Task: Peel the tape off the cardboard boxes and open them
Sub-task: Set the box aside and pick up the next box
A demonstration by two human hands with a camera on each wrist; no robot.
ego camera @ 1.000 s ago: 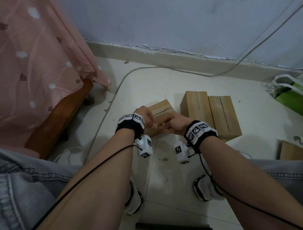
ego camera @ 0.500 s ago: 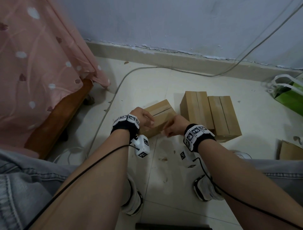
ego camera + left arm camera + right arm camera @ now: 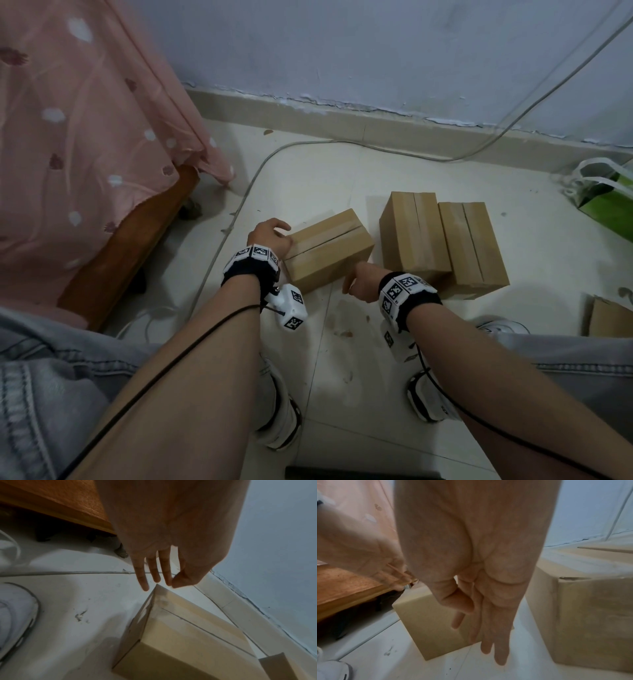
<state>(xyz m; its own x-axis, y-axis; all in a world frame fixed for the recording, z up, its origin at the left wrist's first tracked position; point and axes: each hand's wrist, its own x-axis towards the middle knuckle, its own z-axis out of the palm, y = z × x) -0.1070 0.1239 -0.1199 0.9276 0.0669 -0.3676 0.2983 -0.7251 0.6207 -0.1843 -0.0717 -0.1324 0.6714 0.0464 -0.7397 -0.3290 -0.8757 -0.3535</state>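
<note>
A small cardboard box (image 3: 337, 255) lies on the floor in front of me, with a strip of clear tape (image 3: 322, 236) along its top seam. My left hand (image 3: 274, 233) rests at the box's left end. In the left wrist view its fingers (image 3: 155, 573) are straight, with their tips at the top corner of the small box (image 3: 185, 635). My right hand (image 3: 358, 286) hangs just in front of the box's near right corner. Its fingers (image 3: 486, 639) point down, relaxed, and hold nothing that I can see. Two more taped boxes (image 3: 412, 236) (image 3: 474, 250) stand side by side to the right.
A bed with a wooden frame (image 3: 116, 253) and a pink cover (image 3: 75, 137) stands on the left. A white cable (image 3: 226, 240) runs over the floor by the wall. At the right are a green bag (image 3: 606, 198) and another cardboard piece (image 3: 608, 320). My shoes (image 3: 277, 421) are below the hands.
Both hands were together at the small box's near corner. The left hand has moved to the box's left end, and the right hand has drawn back towards me.
</note>
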